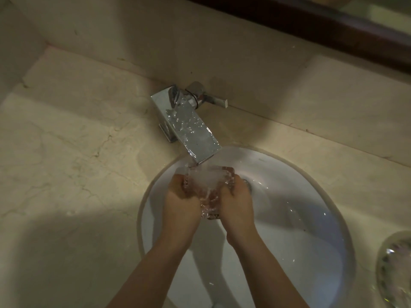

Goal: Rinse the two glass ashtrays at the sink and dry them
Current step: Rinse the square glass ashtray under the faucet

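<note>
Left hand [181,203] and right hand [238,205] hold glass ashtray [209,211], seemingly water-filled, over sink [307,221].

Left hand [180,197] and right hand [238,202] extend forward side by side, both curled.

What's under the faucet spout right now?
A glass ashtray, gripped by the left hand and right hand, catches the running water over the white basin. The hands cover its sides; the drain is mostly hidden behind the right hand.
</note>
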`<state>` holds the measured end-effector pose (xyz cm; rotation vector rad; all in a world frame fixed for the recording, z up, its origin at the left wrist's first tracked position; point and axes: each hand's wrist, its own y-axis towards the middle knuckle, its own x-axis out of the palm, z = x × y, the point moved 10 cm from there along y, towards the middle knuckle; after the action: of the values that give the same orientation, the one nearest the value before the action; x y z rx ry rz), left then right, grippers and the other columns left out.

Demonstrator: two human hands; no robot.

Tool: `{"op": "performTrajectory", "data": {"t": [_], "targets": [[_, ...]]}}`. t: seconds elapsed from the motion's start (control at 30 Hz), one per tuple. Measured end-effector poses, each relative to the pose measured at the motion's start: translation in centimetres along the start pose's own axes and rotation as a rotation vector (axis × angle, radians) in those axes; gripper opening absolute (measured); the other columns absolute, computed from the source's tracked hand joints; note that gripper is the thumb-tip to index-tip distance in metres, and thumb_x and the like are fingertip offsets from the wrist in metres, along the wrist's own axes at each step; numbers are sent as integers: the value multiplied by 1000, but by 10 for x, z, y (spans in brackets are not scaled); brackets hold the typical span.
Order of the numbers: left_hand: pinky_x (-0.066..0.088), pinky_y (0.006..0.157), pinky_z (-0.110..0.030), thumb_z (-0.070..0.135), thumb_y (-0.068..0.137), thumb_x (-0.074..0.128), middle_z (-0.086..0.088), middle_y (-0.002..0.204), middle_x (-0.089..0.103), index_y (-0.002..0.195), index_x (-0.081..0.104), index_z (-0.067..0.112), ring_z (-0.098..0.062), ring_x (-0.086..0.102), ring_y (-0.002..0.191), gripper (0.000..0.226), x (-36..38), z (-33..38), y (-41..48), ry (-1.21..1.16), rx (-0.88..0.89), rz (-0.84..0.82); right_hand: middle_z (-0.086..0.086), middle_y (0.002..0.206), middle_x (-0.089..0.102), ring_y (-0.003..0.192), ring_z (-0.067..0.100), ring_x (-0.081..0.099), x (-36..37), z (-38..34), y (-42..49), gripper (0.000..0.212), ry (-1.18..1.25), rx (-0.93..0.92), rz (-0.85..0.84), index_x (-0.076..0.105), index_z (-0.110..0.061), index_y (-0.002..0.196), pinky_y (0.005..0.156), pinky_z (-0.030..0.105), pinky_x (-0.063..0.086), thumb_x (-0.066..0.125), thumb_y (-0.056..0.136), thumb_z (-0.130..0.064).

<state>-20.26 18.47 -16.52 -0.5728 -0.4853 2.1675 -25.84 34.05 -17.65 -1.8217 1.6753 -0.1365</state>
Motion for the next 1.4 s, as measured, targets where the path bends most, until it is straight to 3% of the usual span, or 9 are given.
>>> {"op": "performTrajectory", "data": {"t": [0.13, 0.27, 0.4, 0.5, 0.63, 0.77, 0.9, 1.0, 1.4], "targets": [[61, 67, -38, -3, 87, 57, 3, 77, 78, 92, 73, 20, -21, 75, 73, 28, -5, -8, 0, 3, -27, 72, 5, 97, 77, 87, 30, 76, 5, 9, -5, 32, -11, 50, -28, 65, -36, 113, 73, 56, 65, 43, 91, -40], [63, 67, -39, -3, 89, 60, 2, 85, 79, 106, 70, 21, -23, 77, 78, 31, -4, -13, -2, 18, -37, 26, 12, 98, 77, 71, 17, 69, 15, 19, -9, 30, 139, 183, -184, 65, -29, 114, 51, 29, 56, 51, 97, -9], [58, 51, -29, -8, 88, 62, -4, 79, 78, 102, 70, 17, -18, 77, 67, 29, -4, -8, -8, -56, -55, 7, 11, 76, 72, 53, 18, 59, -1, 16, -11, 8, 137, 173, -59, 65, -16, 97, 39, 27, 41, 61, 102, -19], [51, 45, -18, -13, 89, 56, -8, 76, 74, 97, 69, 7, -9, 73, 56, 25, -4, -6, -12, -115, -80, 23, 5, 79, 76, 69, 20, 72, -5, 7, -14, 24, -5, 156, -63, 66, -17, 95, 58, 39, 59, 65, 101, -41], [55, 51, -31, -15, 91, 47, -14, 75, 66, 87, 61, 4, -21, 65, 55, 25, -6, -19, -11, -182, -141, 13, -8, 124, 72, 116, 11, 68, -40, -48, -4, 55, -89, -82, 74, 67, -21, 132, 101, 30, 52, 72, 90, -57], [50, 51, -32, -18, 91, 41, -14, 73, 58, 90, 55, 0, -28, 58, 65, 23, -4, -24, -12, -255, -182, 2, -7, 129, 74, 114, 3, 69, -59, -145, 11, 40, 9, -412, 99, 71, -17, 136, 86, 4, 49, 71, 100, -34], [51, 51, -27, -18, 93, 42, -17, 81, 53, 91, 55, 8, -27, 54, 68, 29, 0, -19, -11, -331, -197, -2, 5, 118, 81, 103, 21, 78, -32, -188, 38, 46, -34, -497, 15, 75, -13, 130, 97, 43, 61, 68, 93, -39], [56, 53, -27, -16, 95, 45, -13, 76, 57, 89, 59, 10, -24, 59, 59, 31, 0, -15, -11, -312, -190, -4, 16, 88, 81, 86, 36, 78, -18, -193, 45, 38, -84, -542, 3, 80, -4, 105, 84, 58, 60, 66, 88, -35], [57, 58, -34, -17, 94, 46, -12, 77, 62, 91, 60, 6, -26, 64, 63, 27, -3, -7, -7, -261, -165, 16, 5, 96, 86, 89, 21, 81, -19, -189, 45, 32, -81, -587, 82, 84, -10, 108, 86, 54, 61, 68, 87, -26]]}}
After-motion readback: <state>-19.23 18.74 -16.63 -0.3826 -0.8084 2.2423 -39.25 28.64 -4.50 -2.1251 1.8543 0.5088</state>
